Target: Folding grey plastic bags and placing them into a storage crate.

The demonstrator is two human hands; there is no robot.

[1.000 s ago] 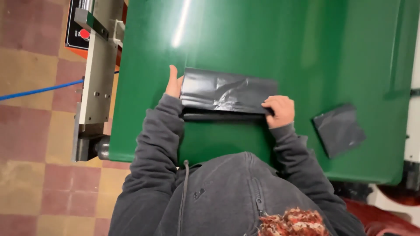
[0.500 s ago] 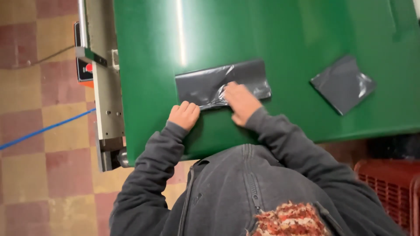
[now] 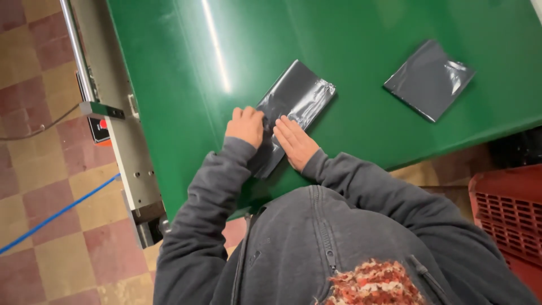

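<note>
A dark grey plastic bag, folded into a narrow strip, lies diagonally on the green table. My left hand rests on its near end with fingers curled over the bag's edge. Just to the right, my right hand lies flat on the same end and presses it down. Both grey hoodie sleeves reach in from below. A second folded dark grey bag lies flat, well apart at the right.
A grey metal frame with a rail and a small red-buttoned control box runs along the table's left edge. A blue cable crosses the checkered floor. A red plastic crate stands at the lower right.
The bag is folded narrower and now lies diagonally. Both hands have come together at its near end, the right hand flat on it. The view has shifted.
</note>
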